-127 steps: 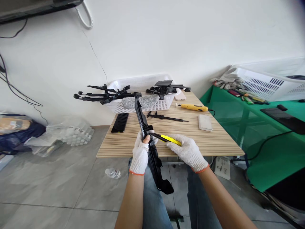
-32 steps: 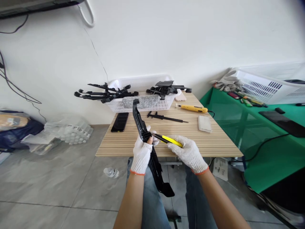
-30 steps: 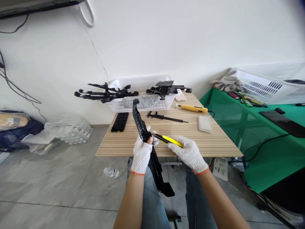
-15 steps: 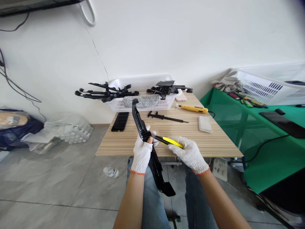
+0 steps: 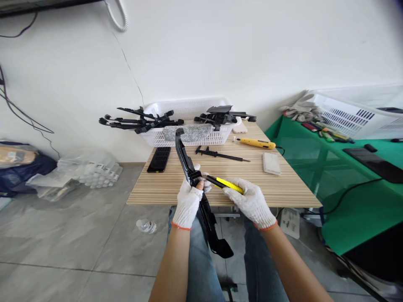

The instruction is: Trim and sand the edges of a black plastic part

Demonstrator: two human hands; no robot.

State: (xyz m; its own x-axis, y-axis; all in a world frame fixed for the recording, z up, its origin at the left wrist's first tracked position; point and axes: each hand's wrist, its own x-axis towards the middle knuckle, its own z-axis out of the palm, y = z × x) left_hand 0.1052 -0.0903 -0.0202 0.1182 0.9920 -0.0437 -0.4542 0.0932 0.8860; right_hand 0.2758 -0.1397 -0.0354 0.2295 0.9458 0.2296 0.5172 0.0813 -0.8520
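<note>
We are noting a small re-grip: against the view four seconds ago, the long black plastic part [image 5: 185,161] is sitting turned in our left hand [image 5: 188,203], the thumb now lying further across it. Over the last second, little is changing. The left hand is closing around the part's middle, which is hanging over the front edge of the surface [image 5: 163,191]; the right hand [image 5: 248,199] is gripping a yellow-and-black utility knife [image 5: 228,184]. We are judging the hold steady; blade contact is remaining unclear, the tip pointing at the part's mid-section.
</note>
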